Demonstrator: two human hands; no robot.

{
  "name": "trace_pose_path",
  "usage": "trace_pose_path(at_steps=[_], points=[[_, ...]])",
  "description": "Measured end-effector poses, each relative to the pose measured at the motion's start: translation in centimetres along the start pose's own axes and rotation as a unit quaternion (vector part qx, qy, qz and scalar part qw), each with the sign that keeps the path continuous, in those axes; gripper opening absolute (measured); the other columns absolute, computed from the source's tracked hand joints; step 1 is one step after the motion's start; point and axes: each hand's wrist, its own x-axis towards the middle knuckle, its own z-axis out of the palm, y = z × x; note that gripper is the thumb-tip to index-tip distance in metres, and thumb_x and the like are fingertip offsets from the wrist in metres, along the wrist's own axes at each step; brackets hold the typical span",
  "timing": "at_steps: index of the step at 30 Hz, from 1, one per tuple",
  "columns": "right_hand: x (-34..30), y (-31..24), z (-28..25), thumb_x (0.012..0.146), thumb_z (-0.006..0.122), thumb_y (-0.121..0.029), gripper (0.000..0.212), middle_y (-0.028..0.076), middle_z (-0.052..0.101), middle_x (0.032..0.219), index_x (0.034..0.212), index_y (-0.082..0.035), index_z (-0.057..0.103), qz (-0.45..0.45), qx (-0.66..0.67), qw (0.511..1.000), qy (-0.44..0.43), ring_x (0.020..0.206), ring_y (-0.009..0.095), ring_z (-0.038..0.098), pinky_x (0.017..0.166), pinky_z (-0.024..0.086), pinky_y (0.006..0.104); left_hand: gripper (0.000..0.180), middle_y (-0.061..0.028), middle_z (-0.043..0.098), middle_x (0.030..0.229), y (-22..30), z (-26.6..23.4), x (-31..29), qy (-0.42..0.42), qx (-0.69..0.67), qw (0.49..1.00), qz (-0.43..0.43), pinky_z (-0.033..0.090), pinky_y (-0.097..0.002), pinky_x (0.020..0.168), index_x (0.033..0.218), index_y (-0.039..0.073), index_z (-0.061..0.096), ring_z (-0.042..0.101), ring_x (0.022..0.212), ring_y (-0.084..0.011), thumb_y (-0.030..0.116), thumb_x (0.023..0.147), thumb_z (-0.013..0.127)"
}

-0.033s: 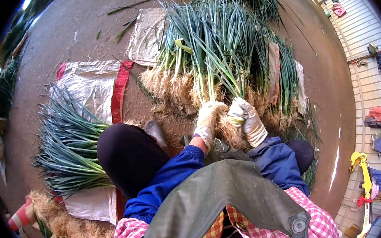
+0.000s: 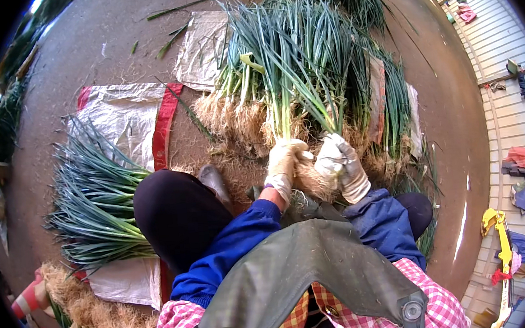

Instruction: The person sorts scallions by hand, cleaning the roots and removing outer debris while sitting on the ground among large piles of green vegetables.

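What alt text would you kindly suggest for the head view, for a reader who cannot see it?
A gloved left hand grips green onions, with tan roots showing between it and the gloved right hand. A heap of green onions lies ahead; another pile lies to the left, partly over a white sack.

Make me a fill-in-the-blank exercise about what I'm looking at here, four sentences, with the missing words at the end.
1. The left hand and the right hand are ____, not bare.
2. The leaves of the scallions in the left hand point ____ the person.
3. The pale sack under the scallion pile at the person's left has bands coloured ____.
4. The sleeve covers on the forearms are coloured ____.

Missing words: gloved; away from; red; blue.
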Motion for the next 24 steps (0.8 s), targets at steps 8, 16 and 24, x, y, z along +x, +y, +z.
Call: trace_pose_path(at_steps=[8, 16, 24], points=[[3.2, -0.7, -0.1, 0.088, 0.065, -0.023, 0.014, -0.006, 0.055, 0.069, 0.088, -0.010, 0.060, 0.018, -0.227, 0.960, 0.162, 0.050, 0.005, 0.049, 0.051, 0.044, 0.0193, 0.018, -0.0005, 0.058, 0.063, 1.9, 0.2, -1.0, -0.127, -0.035, 0.991, -0.013, 0.045, -0.0229, 0.041, 0.096, 0.000, 0.067, 0.050, 0.045, -0.0089, 0.012, 0.087, 0.058], [7.6, 9.5, -6.9, 0.089, 0.052, -0.006, 0.015, -0.003, 0.064, 0.077, 0.088, -0.012, 0.066, 0.003, 0.626, 0.778, 0.054, 0.070, 0.008, 0.059, 0.067, 0.051, 0.0303, 0.018, -0.0004, 0.059, 0.068, 3.7, 0.8, -2.4, -0.191, -0.081, 0.978, -0.031, 0.040, -0.0186, 0.048, 0.095, -0.001, 0.068, 0.051, 0.052, -0.0062, 0.011, 0.086, 0.059], [4.2, 3.8, -2.9, 0.091, 0.062, -0.017, 0.018, -0.001, 0.061, 0.080, 0.105, -0.007, 0.060, -0.013, -0.065, 0.970, 0.235, 0.065, 0.009, 0.059, 0.057, 0.048, 0.0225, 0.032, -0.0079, 0.065, 0.097, 7.3, 2.3, -4.3, -0.248, -0.167, 0.954, 0.019, 0.052, -0.0287, 0.077, 0.108, -0.002, 0.060, 0.062, 0.086, -0.0158, 0.016, 0.081, 0.061]])
